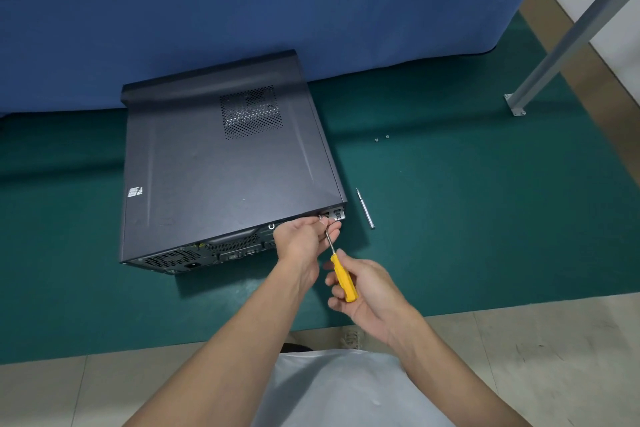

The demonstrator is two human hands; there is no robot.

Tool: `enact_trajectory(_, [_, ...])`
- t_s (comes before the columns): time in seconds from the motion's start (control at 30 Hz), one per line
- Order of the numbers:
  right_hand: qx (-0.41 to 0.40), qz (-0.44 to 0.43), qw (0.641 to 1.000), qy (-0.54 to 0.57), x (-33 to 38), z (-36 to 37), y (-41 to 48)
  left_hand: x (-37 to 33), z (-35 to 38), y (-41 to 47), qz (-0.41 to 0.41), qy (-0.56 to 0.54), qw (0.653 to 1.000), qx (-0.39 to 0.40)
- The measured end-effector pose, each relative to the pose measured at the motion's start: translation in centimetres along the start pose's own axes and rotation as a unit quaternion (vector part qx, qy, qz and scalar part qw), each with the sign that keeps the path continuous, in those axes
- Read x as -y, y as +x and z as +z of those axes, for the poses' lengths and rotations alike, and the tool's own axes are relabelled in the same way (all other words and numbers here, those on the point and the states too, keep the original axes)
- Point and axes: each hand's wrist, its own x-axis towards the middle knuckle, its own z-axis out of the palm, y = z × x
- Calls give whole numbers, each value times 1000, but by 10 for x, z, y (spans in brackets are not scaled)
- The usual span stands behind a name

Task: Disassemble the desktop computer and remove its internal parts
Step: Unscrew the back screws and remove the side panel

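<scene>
A dark grey desktop computer case (221, 163) lies flat on a green mat (467, 218), its rear panel facing me. My right hand (367, 291) grips a screwdriver with a yellow handle (343, 278); its metal shaft points up to the case's rear right corner. My left hand (304, 236) is at that corner, fingers pinching around the screwdriver's tip, where a small screw seems to sit. The side cover with its perforated vent is on the case.
A second slim metal screwdriver bit (365, 209) lies on the mat right of the case. Two small screws (381, 138) sit farther back right. A blue curtain (242, 3) hangs behind the case. A grey metal post (561, 45) stands at right.
</scene>
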Motion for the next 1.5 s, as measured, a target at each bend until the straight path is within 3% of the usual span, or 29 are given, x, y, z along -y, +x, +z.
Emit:
enact_trajectory(0.07, [29,28,998,55,3,-3,-2,-1,-2,0,-13,-17,999,25])
enact_trajectory(0.2, [25,22,999,19,2,1,0,-3,-8,0,-23,-32,998,51])
enact_trajectory(0.4, [-32,-21,999,-29,-1,5,2,1,-1,-1,8,19,999,-29])
enact_trajectory(0.53, [-3,-2,1000,-22,2,0,1,2,0,0,-2,5,1000,-9])
enact_trajectory(0.63, [-45,-26,997,-60,0,1,3,3,-1,1,-8,-9,1000,9])
enact_trajectory(0.83, [-104,-65,987,-107,-5,0,10,6,2,6,18,12,997,-70])
enact_trajectory(0.97, [-123,-85,967,-206,-8,-11,16,8,1,8,17,25,997,-69])
enact_trajectory(1.1, [-163,-93,921,-341,-4,-32,16,10,-2,9,60,105,991,-58])
enact_trajectory(1.17, [-202,-131,906,-347,3,-41,13,11,-4,9,132,212,967,-46])
enact_trajectory(1.2, [-220,-158,904,-332,9,-45,12,12,-4,8,186,285,940,-32])
enact_trajectory(1.3, [-233,-220,907,-274,32,-43,12,9,0,1,340,470,814,25])
enact_trajectory(1.4, [-214,-257,901,-275,52,-32,16,7,9,-2,438,525,726,63])
enact_trajectory(1.5, [-190,-275,897,-290,62,-27,22,3,17,-2,481,538,687,83])
